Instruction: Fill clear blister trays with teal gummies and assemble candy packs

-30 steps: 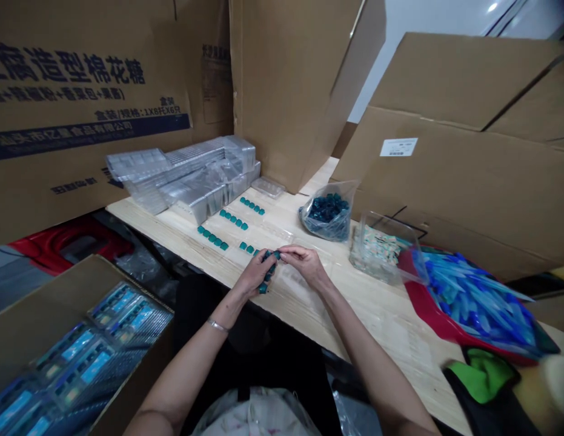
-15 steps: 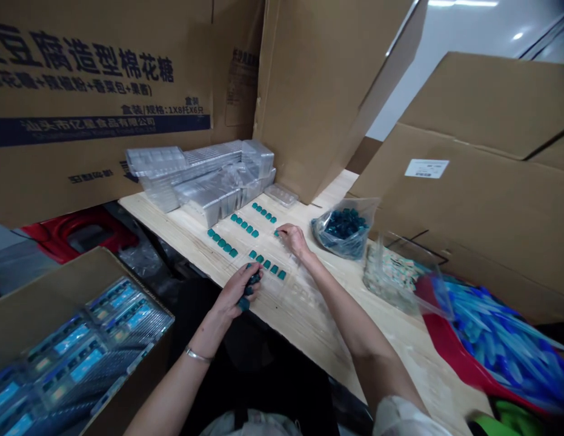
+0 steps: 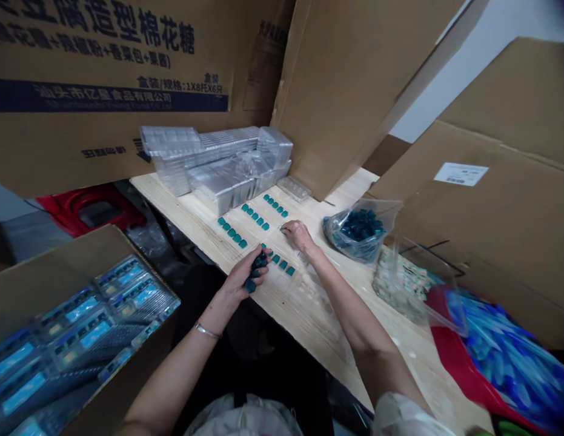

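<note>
My left hand [image 3: 238, 275] is curled round several dark teal pieces [image 3: 258, 261], small and blocky, over the table's front edge. My right hand [image 3: 300, 236] reaches over the table with its fingertips pinched down at the surface, to the right of the set-out pieces. Whatever is between those fingertips is too small or hidden to make out. Short rows of similar teal pieces lie in faint clear trays: a left row [image 3: 232, 233], a middle row [image 3: 255, 217], a back row [image 3: 275, 205] and a near row [image 3: 283, 264], partly covered by my left hand.
Stacked clear plastic trays [image 3: 222, 184] stand at the back. Right of my right hand are a bag of teal pieces [image 3: 361, 225], a clear container of pale pieces [image 3: 406, 275] and a red basin [image 3: 449, 354] of blue items. A carton [image 3: 140, 260] with packaged goods is at left.
The view has shifted, so the table things sit further right. A teal piece seen at my right fingertips before is no longer visible there. My left hand still holds its pieces.
</note>
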{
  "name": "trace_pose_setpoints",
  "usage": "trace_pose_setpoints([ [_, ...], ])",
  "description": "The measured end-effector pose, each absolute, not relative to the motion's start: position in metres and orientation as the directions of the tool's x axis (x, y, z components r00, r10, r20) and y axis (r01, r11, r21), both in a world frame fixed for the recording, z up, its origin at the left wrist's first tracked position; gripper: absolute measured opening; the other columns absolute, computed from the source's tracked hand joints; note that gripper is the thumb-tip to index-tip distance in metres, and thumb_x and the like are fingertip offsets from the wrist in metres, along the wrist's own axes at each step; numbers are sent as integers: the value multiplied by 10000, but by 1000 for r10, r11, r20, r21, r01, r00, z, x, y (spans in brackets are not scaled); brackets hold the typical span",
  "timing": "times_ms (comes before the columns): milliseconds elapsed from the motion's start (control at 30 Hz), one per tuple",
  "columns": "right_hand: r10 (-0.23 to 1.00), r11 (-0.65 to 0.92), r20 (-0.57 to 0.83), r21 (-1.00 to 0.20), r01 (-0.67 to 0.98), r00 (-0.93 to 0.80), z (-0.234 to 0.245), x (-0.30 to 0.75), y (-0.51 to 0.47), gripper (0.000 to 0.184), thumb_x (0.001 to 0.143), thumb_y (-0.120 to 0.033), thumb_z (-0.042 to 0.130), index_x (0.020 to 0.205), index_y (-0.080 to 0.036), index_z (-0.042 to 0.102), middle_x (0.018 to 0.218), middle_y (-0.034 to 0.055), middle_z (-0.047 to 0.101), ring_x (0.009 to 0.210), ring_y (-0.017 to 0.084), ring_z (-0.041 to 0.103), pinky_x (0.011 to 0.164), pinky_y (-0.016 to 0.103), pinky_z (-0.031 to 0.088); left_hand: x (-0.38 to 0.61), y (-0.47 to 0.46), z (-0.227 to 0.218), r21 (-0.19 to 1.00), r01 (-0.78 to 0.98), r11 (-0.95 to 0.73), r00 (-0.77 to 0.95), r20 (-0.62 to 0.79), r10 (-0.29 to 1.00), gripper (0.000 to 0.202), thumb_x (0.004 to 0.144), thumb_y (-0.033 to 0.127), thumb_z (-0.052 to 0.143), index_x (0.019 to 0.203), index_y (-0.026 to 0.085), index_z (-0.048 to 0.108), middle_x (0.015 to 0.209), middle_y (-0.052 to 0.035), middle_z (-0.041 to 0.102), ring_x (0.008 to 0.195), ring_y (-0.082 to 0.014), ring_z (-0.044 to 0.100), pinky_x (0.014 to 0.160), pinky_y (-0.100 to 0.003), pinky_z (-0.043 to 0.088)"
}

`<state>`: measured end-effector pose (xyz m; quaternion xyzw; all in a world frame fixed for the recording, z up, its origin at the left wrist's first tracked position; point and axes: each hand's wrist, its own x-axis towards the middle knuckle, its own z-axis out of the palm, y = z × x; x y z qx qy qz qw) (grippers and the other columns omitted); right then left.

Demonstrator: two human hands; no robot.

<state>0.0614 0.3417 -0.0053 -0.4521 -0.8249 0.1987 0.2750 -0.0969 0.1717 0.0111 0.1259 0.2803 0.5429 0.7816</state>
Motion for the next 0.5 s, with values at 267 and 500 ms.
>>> trace_pose_setpoints([
  [267,787,321,90,-904,281,-610,46,63,262,255,707,-336,650,922,-206,689,939,34,673,803,154,620,771,302,480,-93,185,15,544,-729,415,310,-279,909,370,730,475,615,858,129,582,716,-6,490,414,-2,351,293,-96,187],
  [500,809,393,240,-899,191,-536,44,61,247,145,683,-279,663,803,-198,678,904,29,665,823,148,613,812,309,480,-83,188,20,568,-709,417,318,-271,909,366,706,480,635,793,137,542,646,22,444,400,-5,336,298,-103,154],
])
